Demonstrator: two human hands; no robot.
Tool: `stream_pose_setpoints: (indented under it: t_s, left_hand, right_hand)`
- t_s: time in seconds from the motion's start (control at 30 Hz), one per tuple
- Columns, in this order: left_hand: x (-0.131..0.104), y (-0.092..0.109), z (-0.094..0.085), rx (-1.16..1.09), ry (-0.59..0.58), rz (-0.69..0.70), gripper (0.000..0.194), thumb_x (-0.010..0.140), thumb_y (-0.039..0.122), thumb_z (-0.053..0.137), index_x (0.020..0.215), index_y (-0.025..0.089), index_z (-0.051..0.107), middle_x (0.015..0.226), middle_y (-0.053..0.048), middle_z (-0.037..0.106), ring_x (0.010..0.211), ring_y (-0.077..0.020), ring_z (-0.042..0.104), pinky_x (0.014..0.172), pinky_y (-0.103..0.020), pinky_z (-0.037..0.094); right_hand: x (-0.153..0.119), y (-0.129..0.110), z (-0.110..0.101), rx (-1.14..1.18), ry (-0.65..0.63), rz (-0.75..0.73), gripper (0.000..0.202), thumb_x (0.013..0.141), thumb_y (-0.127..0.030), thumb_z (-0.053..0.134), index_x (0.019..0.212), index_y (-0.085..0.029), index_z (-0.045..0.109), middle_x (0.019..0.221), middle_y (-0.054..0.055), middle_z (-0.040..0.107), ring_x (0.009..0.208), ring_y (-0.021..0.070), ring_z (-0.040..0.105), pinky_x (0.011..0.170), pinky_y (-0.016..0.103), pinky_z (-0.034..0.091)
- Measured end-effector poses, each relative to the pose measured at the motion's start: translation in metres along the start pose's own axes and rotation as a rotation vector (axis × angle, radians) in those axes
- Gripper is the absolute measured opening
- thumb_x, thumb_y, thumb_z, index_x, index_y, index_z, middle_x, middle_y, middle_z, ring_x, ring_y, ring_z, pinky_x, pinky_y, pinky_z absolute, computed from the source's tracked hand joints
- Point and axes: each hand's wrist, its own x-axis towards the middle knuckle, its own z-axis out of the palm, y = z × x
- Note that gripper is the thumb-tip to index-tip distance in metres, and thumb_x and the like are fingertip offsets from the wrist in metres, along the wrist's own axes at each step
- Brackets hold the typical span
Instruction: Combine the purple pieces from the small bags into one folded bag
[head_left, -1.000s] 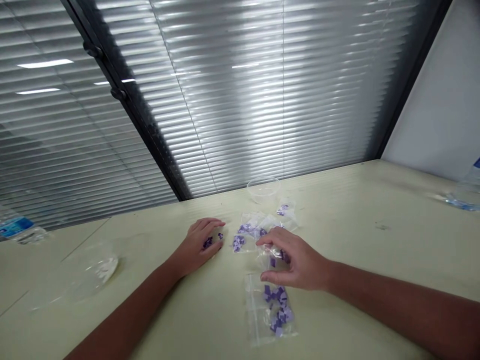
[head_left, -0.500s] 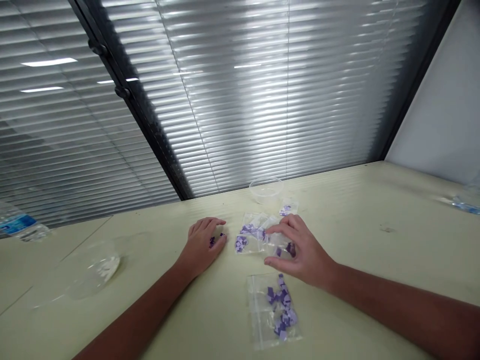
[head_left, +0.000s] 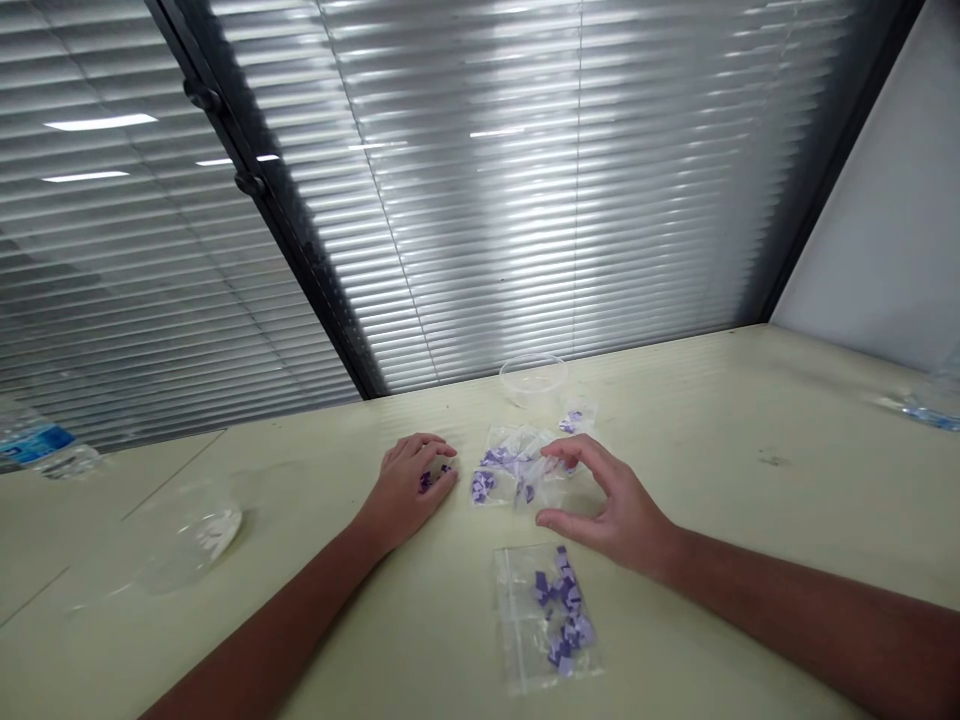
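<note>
My left hand (head_left: pixel 405 490) rests on the table, its fingers and thumb curved apart around a few small purple pieces (head_left: pixel 426 481). My right hand (head_left: pixel 619 505) is at the right edge of a group of clear bags (head_left: pixel 502 458) holding purple pieces, thumb and fingertips apart. Its fingertips are at a clear bag (head_left: pixel 534 485); whether they grip it is hard to tell. Nearer to me lies a larger zip bag (head_left: pixel 544 620) with several purple and lilac pieces inside. A small bag (head_left: pixel 574 418) lies behind the group.
A round clear container (head_left: pixel 533 374) stands near the window blinds. At left are a transparent domed object (head_left: pixel 187 540) and a bottle with a blue label (head_left: pixel 41 445). Another clear bottle (head_left: pixel 934 405) is at the far right edge of the table (head_left: pixel 750 480).
The bag by my right hand has shifted left onto the group, and its dark pieces no longer show beside my palm. My right fingers have straightened slightly. My left hand is nearly unmoved.
</note>
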Motion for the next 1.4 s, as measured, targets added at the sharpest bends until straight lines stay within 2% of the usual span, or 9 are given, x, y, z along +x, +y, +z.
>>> stream_pose_setpoints:
  t_s: [0.2, 0.43, 0.6, 0.73, 0.9, 1.1, 1.17, 1.27, 1.4]
  left_hand:
    - [0.0, 0.002, -0.002, -0.013, 0.001, 0.03, 0.022, 0.096, 0.038, 0.059, 0.114, 0.028, 0.067, 0.127, -0.006, 0.063, 0.122, -0.0268, 0.055, 0.109, -0.049, 0.04]
    - [-0.001, 0.007, -0.005, -0.003, 0.016, 0.044, 0.022, 0.098, 0.039, 0.057, 0.113, 0.027, 0.067, 0.126, -0.006, 0.063, 0.122, -0.0272, 0.056, 0.108, -0.048, 0.041]
    - [-0.002, 0.02, -0.013, 0.045, 0.007, 0.183, 0.023, 0.101, 0.038, 0.054, 0.119, 0.028, 0.065, 0.129, -0.005, 0.063, 0.126, -0.0249, 0.055, 0.11, -0.045, 0.037]
    - [-0.002, 0.023, -0.014, 0.018, -0.032, 0.216, 0.022, 0.102, 0.037, 0.054, 0.12, 0.029, 0.064, 0.13, -0.004, 0.063, 0.127, -0.0235, 0.054, 0.111, -0.043, 0.036]
    - [-0.002, 0.02, -0.013, -0.031, -0.029, 0.181, 0.023, 0.101, 0.038, 0.056, 0.119, 0.028, 0.064, 0.128, -0.006, 0.063, 0.125, -0.0243, 0.055, 0.111, -0.043, 0.037]
    - [-0.002, 0.023, -0.015, -0.036, -0.089, 0.229, 0.026, 0.099, 0.04, 0.059, 0.123, 0.029, 0.063, 0.131, -0.005, 0.062, 0.127, -0.0248, 0.054, 0.112, -0.043, 0.036]
    - [-0.002, 0.023, -0.015, -0.033, -0.09, 0.236, 0.026, 0.099, 0.04, 0.059, 0.122, 0.029, 0.063, 0.131, -0.006, 0.062, 0.127, -0.025, 0.053, 0.112, -0.043, 0.036]
    - [-0.002, 0.023, -0.015, -0.037, -0.083, 0.233, 0.025, 0.1, 0.04, 0.058, 0.121, 0.028, 0.064, 0.13, -0.006, 0.063, 0.127, -0.0251, 0.053, 0.112, -0.044, 0.037]
    - [-0.002, 0.022, -0.014, -0.047, -0.063, 0.233, 0.023, 0.101, 0.039, 0.058, 0.121, 0.029, 0.064, 0.128, -0.005, 0.063, 0.125, -0.0235, 0.055, 0.111, -0.042, 0.038]
  right_hand:
    - [0.002, 0.003, 0.003, 0.004, -0.223, 0.207, 0.057, 0.082, -0.051, 0.081, 0.13, -0.029, 0.06, 0.127, 0.005, 0.064, 0.12, 0.0253, 0.059, 0.1, 0.041, 0.049]
    - [0.003, 0.006, 0.005, -0.096, -0.202, 0.215, 0.049, 0.081, -0.056, 0.08, 0.118, -0.027, 0.065, 0.124, 0.006, 0.065, 0.119, 0.0284, 0.055, 0.099, 0.046, 0.047]
    - [0.005, 0.005, 0.006, -0.113, -0.231, 0.17, 0.046, 0.08, -0.054, 0.081, 0.114, -0.027, 0.066, 0.12, 0.004, 0.065, 0.117, 0.0276, 0.053, 0.1, 0.046, 0.044]
    - [0.003, 0.006, 0.006, -0.115, -0.155, 0.136, 0.05, 0.085, -0.05, 0.078, 0.127, -0.03, 0.062, 0.109, 0.003, 0.065, 0.108, 0.0248, 0.056, 0.1, 0.046, 0.044]
    - [0.003, 0.011, 0.006, -0.111, 0.014, 0.255, 0.059, 0.097, -0.042, 0.063, 0.151, -0.032, 0.041, 0.101, 0.003, 0.062, 0.097, 0.0221, 0.058, 0.094, 0.044, 0.048]
    - [0.006, 0.01, 0.005, -0.148, 0.099, 0.223, 0.044, 0.099, -0.032, 0.056, 0.142, -0.031, 0.049, 0.128, 0.007, 0.058, 0.12, 0.025, 0.055, 0.102, 0.046, 0.046]
    - [0.006, 0.007, 0.003, -0.134, 0.042, 0.133, 0.03, 0.099, -0.029, 0.056, 0.129, -0.027, 0.058, 0.125, 0.007, 0.06, 0.118, 0.0247, 0.055, 0.101, 0.044, 0.045]
    - [0.005, 0.001, 0.002, -0.094, -0.159, -0.068, 0.014, 0.097, -0.031, 0.062, 0.107, -0.023, 0.066, 0.106, 0.007, 0.065, 0.105, 0.024, 0.058, 0.094, 0.042, 0.045]
    - [0.004, -0.007, 0.002, -0.124, -0.426, -0.272, 0.047, 0.082, -0.052, 0.08, 0.118, -0.023, 0.068, 0.109, 0.007, 0.068, 0.103, 0.0254, 0.058, 0.093, 0.042, 0.041]
